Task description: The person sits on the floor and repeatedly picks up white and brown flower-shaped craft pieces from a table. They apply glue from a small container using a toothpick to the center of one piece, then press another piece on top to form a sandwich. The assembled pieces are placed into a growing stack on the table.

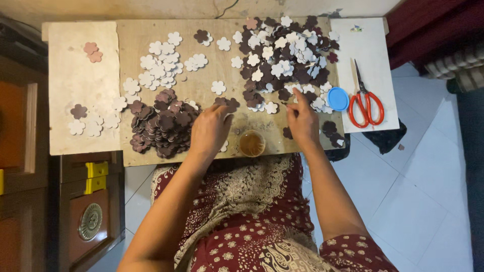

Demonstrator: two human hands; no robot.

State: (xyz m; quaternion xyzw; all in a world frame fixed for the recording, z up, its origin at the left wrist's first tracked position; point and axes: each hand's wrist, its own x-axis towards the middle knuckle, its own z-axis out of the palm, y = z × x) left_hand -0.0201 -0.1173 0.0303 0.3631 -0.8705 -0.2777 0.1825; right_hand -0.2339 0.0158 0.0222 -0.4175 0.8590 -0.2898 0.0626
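A wooden board (212,35) lies across my lap, covered with small flower-shaped cutouts. A mixed heap of brown and white flowers (285,55) fills the far right. A brown pile (161,123) sits at the near left, a white cluster (161,65) behind it. My left hand (209,132) rests palm down beside the brown pile, fingertips touching a brown flower (227,104). My right hand (302,121) reaches into the near edge of the mixed heap, index finger stretched out onto the pieces. A small open jar of amber glue (251,143) stands between my hands.
Red-handled scissors (365,103) and a blue lid (338,98) lie on a white panel (373,50) at the right. A pale slab (75,75) at the left carries a few pink, brown and white flowers. A wooden cabinet stands at the left; white floor tiles lie to the right.
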